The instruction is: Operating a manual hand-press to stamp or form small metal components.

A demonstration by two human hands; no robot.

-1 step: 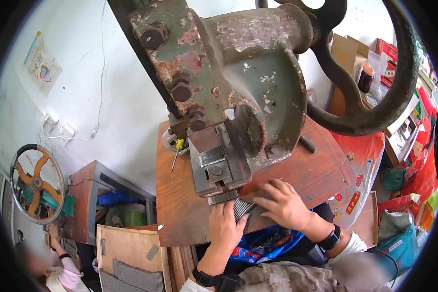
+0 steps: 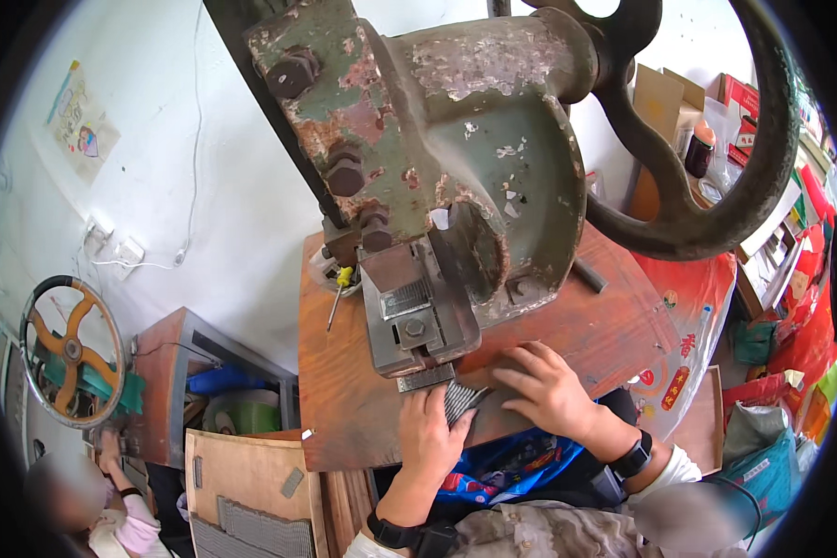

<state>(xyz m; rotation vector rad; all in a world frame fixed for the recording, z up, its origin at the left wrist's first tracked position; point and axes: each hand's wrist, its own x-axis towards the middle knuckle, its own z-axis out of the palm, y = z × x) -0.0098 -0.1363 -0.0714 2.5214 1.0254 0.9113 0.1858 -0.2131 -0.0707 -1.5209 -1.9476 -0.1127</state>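
Note:
My left hand [image 2: 429,433] lies at the front edge of the press's lower block [image 2: 417,325]. Its fingertips touch a short ribbed grey piece [image 2: 426,377] that juts out from under the block. Between my left forefinger and thumb is a bundle of thin ribbed grey strips [image 2: 461,400], gripped at its left side. Just to the right, my right hand [image 2: 551,395] hovers over the wooden tabletop with its fingers apart and nothing in them. A tall, worn green press [image 2: 493,130] stands over both hands.
A yellow-handled screwdriver [image 2: 342,279] rests by a small bowl left of the press. A large handwheel [image 2: 716,237] arches at the right. Grey strips [image 2: 265,530] lie on a wooden board [image 2: 251,460] at lower left. Another person [image 2: 112,511] is beside a smaller wheel [image 2: 72,349].
My right hand has shifted slightly right, away from the strips. My left hand stays in place. At far left, the other person's head and arm have moved a little.

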